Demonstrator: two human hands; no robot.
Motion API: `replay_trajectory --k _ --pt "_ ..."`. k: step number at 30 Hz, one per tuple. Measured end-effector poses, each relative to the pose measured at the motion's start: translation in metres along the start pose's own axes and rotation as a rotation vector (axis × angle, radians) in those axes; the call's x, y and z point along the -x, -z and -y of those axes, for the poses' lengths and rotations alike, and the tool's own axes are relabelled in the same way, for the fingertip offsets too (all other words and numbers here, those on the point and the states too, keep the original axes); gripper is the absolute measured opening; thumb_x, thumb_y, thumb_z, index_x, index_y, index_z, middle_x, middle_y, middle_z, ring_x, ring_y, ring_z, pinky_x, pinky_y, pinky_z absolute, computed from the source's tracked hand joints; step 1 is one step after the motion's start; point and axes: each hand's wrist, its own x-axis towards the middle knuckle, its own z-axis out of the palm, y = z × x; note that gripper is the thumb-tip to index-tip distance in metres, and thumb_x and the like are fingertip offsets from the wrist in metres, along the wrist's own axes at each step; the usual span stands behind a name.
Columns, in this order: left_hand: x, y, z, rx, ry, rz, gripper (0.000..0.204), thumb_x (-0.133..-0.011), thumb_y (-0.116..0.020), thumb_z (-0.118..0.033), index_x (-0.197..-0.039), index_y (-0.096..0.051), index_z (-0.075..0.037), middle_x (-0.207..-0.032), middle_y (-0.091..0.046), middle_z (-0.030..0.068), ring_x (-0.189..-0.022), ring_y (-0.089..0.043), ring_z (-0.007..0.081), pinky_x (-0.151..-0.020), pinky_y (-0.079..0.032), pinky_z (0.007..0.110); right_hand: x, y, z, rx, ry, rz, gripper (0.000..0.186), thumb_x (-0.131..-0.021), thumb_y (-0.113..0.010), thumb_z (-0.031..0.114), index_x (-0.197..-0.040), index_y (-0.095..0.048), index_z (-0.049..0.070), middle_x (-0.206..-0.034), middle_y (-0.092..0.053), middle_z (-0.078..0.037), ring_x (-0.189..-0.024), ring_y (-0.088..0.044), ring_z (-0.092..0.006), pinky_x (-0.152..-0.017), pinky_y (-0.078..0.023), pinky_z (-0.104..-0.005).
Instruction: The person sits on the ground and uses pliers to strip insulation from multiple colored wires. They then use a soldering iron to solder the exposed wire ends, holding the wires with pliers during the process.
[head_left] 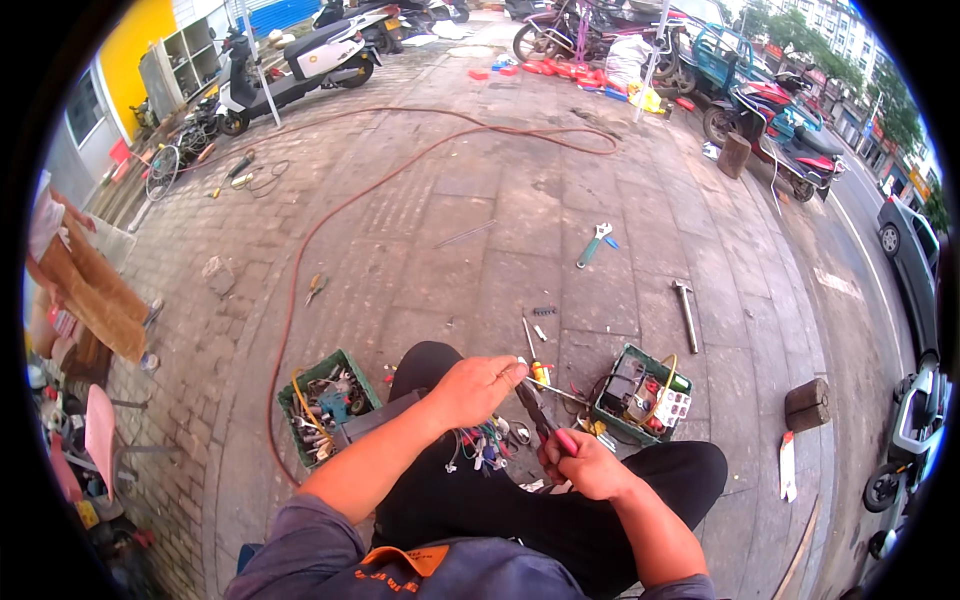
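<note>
My right hand (585, 464) is closed around the red handles of a pair of pliers (532, 405), whose dark jaws point up and to the left. My left hand (474, 390) is closed in a pinch right beside the jaw tips; what its fingers hold is too small to make out. Below the hands, between my bent legs, lies a bundle of coloured wires with connectors (486, 446). A grey box-like part (378, 420) shows partly under my left forearm. Just beyond the hands a screwdriver with a yellow handle (540, 373) lies on the paving.
Green baskets of tools and parts stand left (298, 440) and right (602, 420). Farther out lie an adjustable wrench (594, 246), a hammer (687, 318), small pliers (316, 288) and a reddish hose (296, 275). A wooden block (807, 403) stands right; a person (85, 270) is at left.
</note>
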Motion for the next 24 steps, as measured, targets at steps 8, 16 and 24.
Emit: replay_trajectory --k 8,16,24 --pt "0.000 -0.004 0.000 0.108 0.048 -0.086 0.043 -0.109 -0.050 -0.039 -0.108 -0.068 0.000 -0.079 -0.064 0.0210 -0.080 -0.064 0.0403 -0.076 -0.050 0.044 -0.008 0.014 -0.002 0.128 0.068 -0.027 0.031 -0.093 -0.051 -0.005 -0.120 -0.066 0.002 -0.110 -0.069 -0.008 -0.103 -0.068 -0.0176 -0.088 -0.057 -0.0343" --pt "0.003 -0.003 0.017 0.150 0.044 -0.182 0.034 -0.103 -0.059 -0.030 -0.109 -0.070 0.001 -0.093 -0.070 0.0184 -0.088 -0.068 0.0330 -0.082 -0.052 0.041 -0.019 0.003 -0.012 0.070 0.050 -0.131 0.031 -0.100 -0.053 -0.003 -0.129 -0.061 0.002 -0.131 -0.066 -0.011 -0.118 -0.068 -0.0232 -0.096 -0.058 -0.0394" --pt "0.007 0.030 -0.007 0.084 -0.063 -0.230 0.033 -0.099 -0.069 -0.026 -0.116 -0.073 0.001 -0.101 -0.073 0.0166 -0.093 -0.069 0.0299 -0.085 -0.053 0.041 -0.012 -0.022 0.004 -0.096 0.105 -0.169 0.027 -0.101 -0.051 -0.001 -0.127 -0.057 0.004 -0.131 -0.064 -0.016 -0.119 -0.067 -0.0302 -0.096 -0.060 -0.0483"
